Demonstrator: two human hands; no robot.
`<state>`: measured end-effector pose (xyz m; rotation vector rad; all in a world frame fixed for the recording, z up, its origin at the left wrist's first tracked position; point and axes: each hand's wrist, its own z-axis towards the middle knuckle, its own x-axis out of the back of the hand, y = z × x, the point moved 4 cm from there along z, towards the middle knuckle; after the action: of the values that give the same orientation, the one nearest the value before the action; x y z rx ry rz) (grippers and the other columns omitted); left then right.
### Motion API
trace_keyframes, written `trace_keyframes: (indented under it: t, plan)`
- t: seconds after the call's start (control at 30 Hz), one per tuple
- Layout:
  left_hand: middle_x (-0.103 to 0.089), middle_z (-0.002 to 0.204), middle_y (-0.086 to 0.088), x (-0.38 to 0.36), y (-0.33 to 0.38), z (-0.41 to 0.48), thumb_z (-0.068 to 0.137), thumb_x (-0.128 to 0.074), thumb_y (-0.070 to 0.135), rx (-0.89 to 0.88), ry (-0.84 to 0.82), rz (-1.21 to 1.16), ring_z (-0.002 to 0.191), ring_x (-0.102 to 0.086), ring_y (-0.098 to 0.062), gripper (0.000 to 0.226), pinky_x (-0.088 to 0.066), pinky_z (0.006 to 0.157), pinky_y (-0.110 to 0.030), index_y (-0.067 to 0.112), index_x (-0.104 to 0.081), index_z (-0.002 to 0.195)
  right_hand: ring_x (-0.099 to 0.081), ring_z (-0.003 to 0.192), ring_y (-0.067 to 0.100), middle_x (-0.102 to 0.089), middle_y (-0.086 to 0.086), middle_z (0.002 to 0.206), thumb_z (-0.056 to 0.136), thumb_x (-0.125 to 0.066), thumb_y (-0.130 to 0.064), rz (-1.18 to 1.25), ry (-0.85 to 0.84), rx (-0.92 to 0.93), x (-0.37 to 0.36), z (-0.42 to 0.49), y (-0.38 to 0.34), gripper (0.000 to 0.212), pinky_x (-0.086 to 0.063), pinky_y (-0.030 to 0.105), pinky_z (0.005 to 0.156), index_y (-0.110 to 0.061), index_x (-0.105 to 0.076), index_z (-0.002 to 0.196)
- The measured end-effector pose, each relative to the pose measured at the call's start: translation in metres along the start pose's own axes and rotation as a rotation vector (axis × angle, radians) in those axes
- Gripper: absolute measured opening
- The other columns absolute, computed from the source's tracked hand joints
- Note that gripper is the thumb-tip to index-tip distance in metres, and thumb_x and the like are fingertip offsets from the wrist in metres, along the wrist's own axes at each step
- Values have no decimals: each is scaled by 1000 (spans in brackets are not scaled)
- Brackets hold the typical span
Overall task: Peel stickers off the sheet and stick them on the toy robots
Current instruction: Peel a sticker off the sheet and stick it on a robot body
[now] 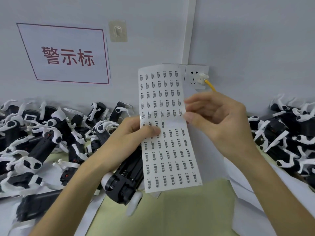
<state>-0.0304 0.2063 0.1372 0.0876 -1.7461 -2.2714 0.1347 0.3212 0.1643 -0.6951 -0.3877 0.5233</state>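
Left hand [134, 133] is pinching the sticker sheet [170, 150], thumb on its front. Right hand [218, 120] fingertips are pinching the sheet's right edge. A toy robot [122, 183] is lying underneath.

Pale wall [255, 40] bears red-lettered sign [68, 55]; socket [196, 77]; hook [118, 31].

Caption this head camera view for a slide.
The left hand holds the sticker sheet while the right hand pinches at its edge, toy robots piled around.
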Motion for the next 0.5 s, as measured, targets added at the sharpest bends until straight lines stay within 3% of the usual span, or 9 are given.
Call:
trace_keyframes:
  t: [0.13,0.3,0.4,0.5]
  plan:
    - [-80,102,1,-1,-1,-1,87,-61,16,-29,-10,-5,88,-78,-15,21,-59,69,-20,24,-78,96,-73,78,14,-76,-2,84,82,-79,6,6,-6,-62,-2,0,0,38,-55,20,78,-23,-72,104]
    - [-78,104,20,-9,3,-3,80,-68,18,-113,-59,69,96,-75,-3,39,-57,76,-14,55,-75,91,-73,80,10,-76,-4,86,82,-80,5,-94,32,-55,-8,-3,-4,35,-54,15,78,-25,-77,101]
    - [-77,105,21,-10,1,-1,82,-66,17,-144,-48,103,97,-74,-2,41,-56,77,-14,55,-74,93,-73,83,8,-77,-6,88,82,-82,-1,-110,35,-75,-9,-3,-6,32,-54,14,78,-28,-78,99]
    - [-77,107,18,-11,0,0,75,-67,33,-165,-51,123,101,-73,-5,30,-57,79,-17,54,-72,96,-74,83,9,-78,-6,87,79,-85,-9,-63,51,-112,-8,-3,-7,25,-57,18,78,-26,-80,96]
